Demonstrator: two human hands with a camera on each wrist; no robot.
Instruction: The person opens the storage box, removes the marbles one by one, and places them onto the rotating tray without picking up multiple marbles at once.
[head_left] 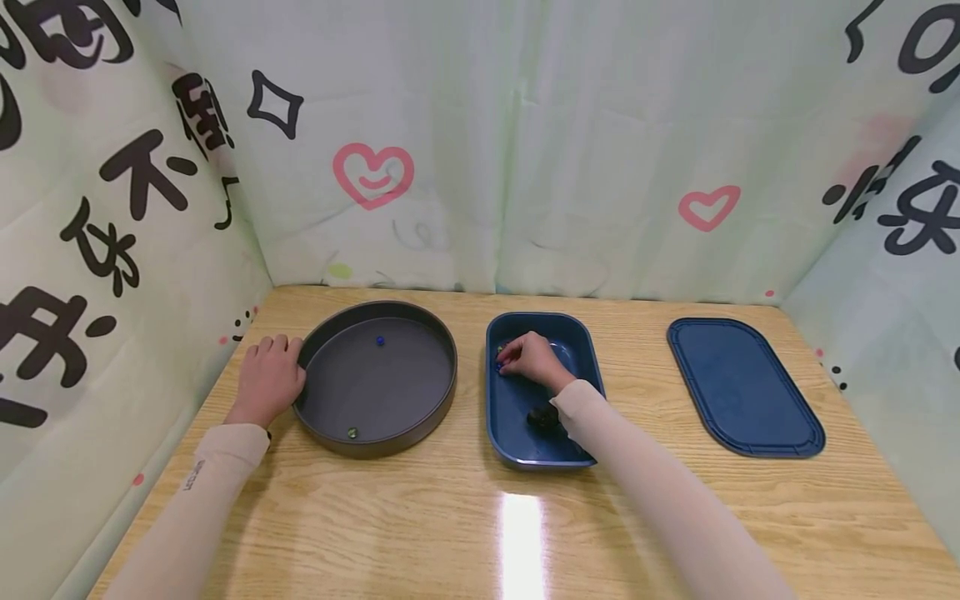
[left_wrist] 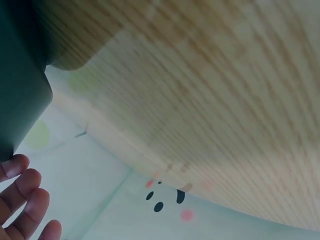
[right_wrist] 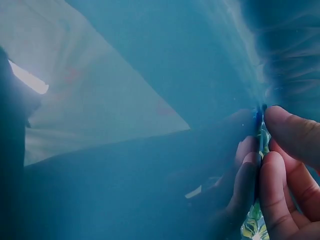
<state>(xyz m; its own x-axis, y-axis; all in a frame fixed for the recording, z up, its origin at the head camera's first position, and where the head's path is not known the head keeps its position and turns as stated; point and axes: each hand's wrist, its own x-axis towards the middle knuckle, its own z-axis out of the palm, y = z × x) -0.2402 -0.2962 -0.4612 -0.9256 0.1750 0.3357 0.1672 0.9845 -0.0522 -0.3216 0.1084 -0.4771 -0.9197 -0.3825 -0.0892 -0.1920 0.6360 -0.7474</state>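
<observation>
My left hand (head_left: 266,379) rests against the left side of a round dark-grey pan (head_left: 431,417); in the left wrist view its fingers (left_wrist: 31,210) are slightly bent near the pan's wall (left_wrist: 25,95). Inside the pan lie a blue marble (head_left: 380,341) and a greenish clear marble (head_left: 352,433). My right hand (head_left: 534,362) reaches into a blue rectangular container (head_left: 517,437), fingertips at its left wall. Thumb and fingers pinch a clear glass marble (right_wrist: 265,139) there. More marbles (right_wrist: 254,225) with yellow and green swirls lie below, partly hidden by the fingers.
A blue lid (head_left: 746,387) with a raised rim lies flat on the right of the wooden table (head_left: 420,525). Pale printed curtains (head_left: 465,167) stand along the back and both sides. The container stands right of the pan, with a gap between them.
</observation>
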